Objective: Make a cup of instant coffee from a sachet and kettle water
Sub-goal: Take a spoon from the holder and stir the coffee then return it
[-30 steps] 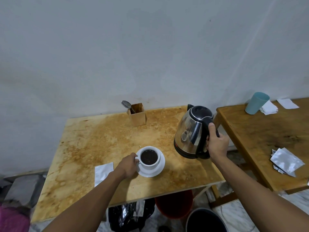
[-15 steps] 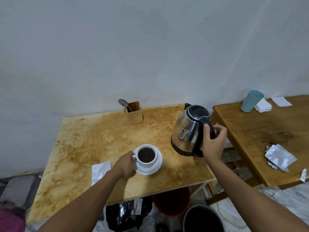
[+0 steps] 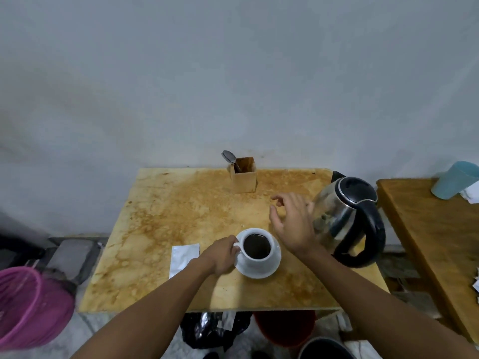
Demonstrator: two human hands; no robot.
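My right hand (image 3: 293, 226) has left the kettle (image 3: 347, 218), fingers spread above the table (image 3: 160, 224); my left hand (image 3: 220, 256) fingers pinch the handle of the cup (image 3: 256, 247) of coffee on its saucer (image 3: 259, 268).

A makeshift home kitchen corner: stained wooden table (image 3: 160, 216), kettle (image 3: 347, 218) (steel), plastic bins beneath.

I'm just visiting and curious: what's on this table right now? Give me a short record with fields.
cup: white, on a saucer, holds dark coffee
left hand: grips the cup's handle
right hand: open, empty, above the table beside the kettle
kettle: steel and black, standing on the table, right of the cup
sachet: lies flat, left of the cup
spoon: stands in a wooden box by the wall
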